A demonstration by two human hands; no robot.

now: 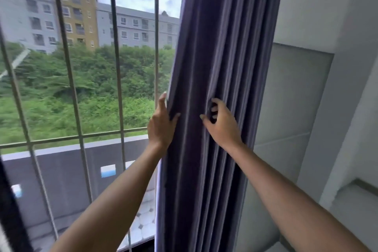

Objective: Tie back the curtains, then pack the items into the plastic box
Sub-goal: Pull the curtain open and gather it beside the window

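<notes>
Forearms raised at frame centre | curtain point(221, 67) edge clamped by left hand point(161, 127), folds by right hand point(222, 127) | pleats best gathered evenly before tying.

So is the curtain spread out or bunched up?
Bunched up. The curtain hangs in tight folds beside the wall, the left hand and right hand gripping it.

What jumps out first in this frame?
The purple curtain, bunched into vertical folds right of centre, with both hands on it: the left hand grips its window-side edge, the right hand has its fingers tucked into a fold. Left of it, the barred window shows green scrub and apartment blocks; no tie-back or plastic box is in view.
</notes>
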